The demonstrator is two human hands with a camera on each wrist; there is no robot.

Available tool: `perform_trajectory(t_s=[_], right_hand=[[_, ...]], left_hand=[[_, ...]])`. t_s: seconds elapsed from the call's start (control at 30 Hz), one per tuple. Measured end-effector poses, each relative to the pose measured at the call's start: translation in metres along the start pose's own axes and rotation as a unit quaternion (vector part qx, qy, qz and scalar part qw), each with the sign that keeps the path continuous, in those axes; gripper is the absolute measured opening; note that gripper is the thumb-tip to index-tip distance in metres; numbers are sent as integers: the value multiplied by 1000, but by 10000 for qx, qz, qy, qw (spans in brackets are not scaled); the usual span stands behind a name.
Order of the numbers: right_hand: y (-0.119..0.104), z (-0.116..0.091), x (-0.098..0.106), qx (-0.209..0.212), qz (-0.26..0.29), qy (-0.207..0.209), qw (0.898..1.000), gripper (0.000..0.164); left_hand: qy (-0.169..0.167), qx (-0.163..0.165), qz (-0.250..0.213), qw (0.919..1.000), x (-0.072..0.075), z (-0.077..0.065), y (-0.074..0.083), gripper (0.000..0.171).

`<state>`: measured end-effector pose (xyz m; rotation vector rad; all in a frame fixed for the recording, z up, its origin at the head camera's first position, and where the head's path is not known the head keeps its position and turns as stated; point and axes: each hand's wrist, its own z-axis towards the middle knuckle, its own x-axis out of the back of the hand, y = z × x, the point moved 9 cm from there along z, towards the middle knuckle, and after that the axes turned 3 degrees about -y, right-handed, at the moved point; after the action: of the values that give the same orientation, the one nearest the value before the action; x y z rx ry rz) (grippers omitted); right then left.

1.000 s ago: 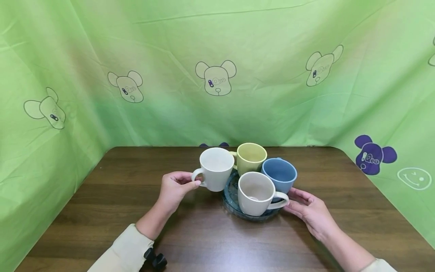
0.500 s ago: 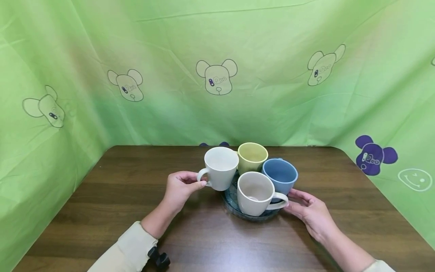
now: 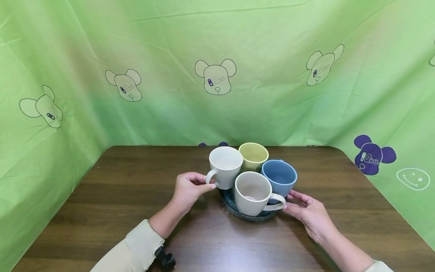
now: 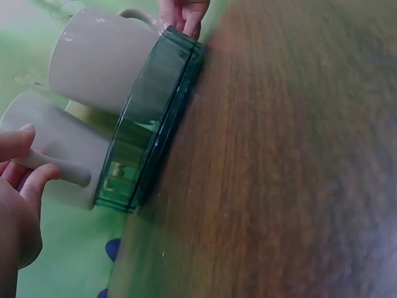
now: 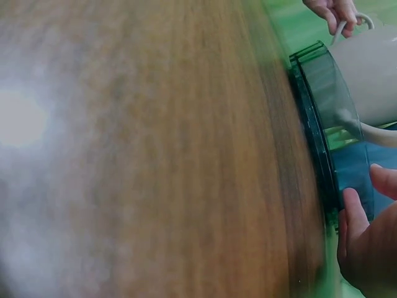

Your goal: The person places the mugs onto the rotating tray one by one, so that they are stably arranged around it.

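My left hand point(image 3: 192, 190) pinches the handle of a white mug point(image 3: 227, 166), thumb in front and fingers behind. The mug is upright at the left side of a round, see-through dark green tray point(image 3: 238, 214); the left wrist view shows its base at the tray's rim. A greyish-white mug point(image 3: 253, 192), a blue mug point(image 3: 280, 175) and a yellow-green mug point(image 3: 253, 153) stand in the tray. With fingers loosely extended, my right hand point(image 3: 310, 217) touches the tray's right side, close to the greyish-white mug's handle. In the right wrist view its fingertips point(image 5: 353, 205) lie against the tray wall.
A brown wooden table point(image 3: 129, 181) bears the tray, its far edge not far behind the yellow-green mug. A green printed cloth point(image 3: 217, 113) hangs behind and at both sides. A black strap fitting point(image 3: 165, 258) sits at the left wrist.
My left hand has moved the white mug to the right, over the tray's left side and close against the other mugs. My right hand has stayed almost in place at the tray.
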<state>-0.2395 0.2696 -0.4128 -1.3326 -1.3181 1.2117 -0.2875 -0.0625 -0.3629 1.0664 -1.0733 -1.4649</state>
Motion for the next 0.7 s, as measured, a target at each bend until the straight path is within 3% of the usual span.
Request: perform_trajectory(t_s=[0.7], right_hand=[[0,0,-2,-53,-145,-38,9999,76]], left_hand=[[-255,370,65,9990,-23,-2,-14,20]])
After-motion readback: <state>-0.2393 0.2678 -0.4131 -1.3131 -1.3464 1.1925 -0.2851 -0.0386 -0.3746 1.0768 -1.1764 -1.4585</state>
